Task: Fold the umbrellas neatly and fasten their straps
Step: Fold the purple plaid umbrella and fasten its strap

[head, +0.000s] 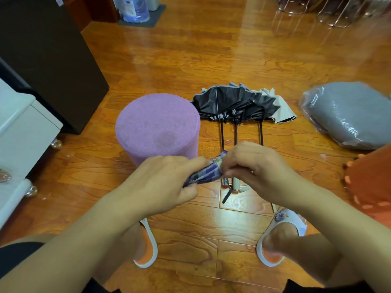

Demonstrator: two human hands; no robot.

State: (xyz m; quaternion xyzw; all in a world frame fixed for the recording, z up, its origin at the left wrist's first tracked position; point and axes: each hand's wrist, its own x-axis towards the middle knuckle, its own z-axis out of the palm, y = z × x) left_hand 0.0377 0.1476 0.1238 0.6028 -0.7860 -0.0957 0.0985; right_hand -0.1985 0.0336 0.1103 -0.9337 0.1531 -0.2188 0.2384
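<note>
Both hands, left hand [167, 178] and right hand [251, 163], pinch the purple plaid folded umbrella [206, 173] at frame centre; keep pleats tight, wrap strap snugly.

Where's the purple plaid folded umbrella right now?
In the head view, the purple plaid folded umbrella is centre frame, held between the left hand and right hand, just in front of the round purple stool.

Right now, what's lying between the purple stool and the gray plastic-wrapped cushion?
In the head view, three unfolded umbrellas lie on the floor between the purple stool and gray cushion.
</note>
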